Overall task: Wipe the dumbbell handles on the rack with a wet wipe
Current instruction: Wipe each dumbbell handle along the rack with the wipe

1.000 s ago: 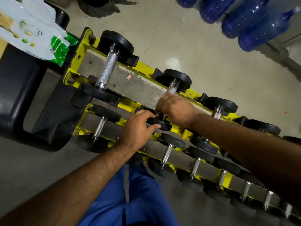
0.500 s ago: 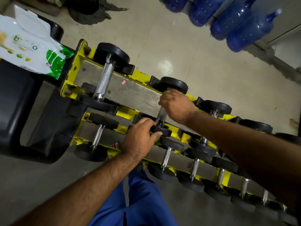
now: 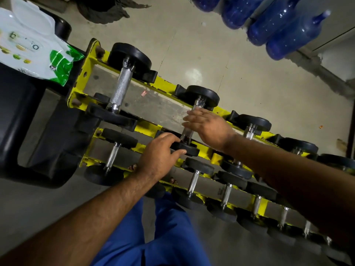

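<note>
A yellow two-tier rack [image 3: 84, 73] holds black-headed dumbbells with chrome handles. My right hand [image 3: 208, 127] lies across the handle [image 3: 187, 134] of the second top-tier dumbbell. Its fingers are loosely stretched over the bar, with the wet wipe mostly hidden beneath them. My left hand [image 3: 159, 156] grips that dumbbell's near black head [image 3: 189, 149]. The far head [image 3: 203, 95] sits just beyond my right fingertips. At the rack's left end lies a larger dumbbell with a knurled handle [image 3: 122, 89], untouched. Several smaller dumbbells [image 3: 194, 181] fill the lower tier.
A white and green wet wipe pack [image 3: 28, 45] rests on a black bench [image 3: 19, 112] left of the rack. Blue water bottles [image 3: 288, 31] lie on the concrete floor at the top right. A dark cloth [image 3: 103, 8] lies at the top. My blue trousers [image 3: 163, 237] are below.
My right hand slid along the handle to its far end, then came back toward the middle with its fingers loosening. My left hand stayed on the near head.
</note>
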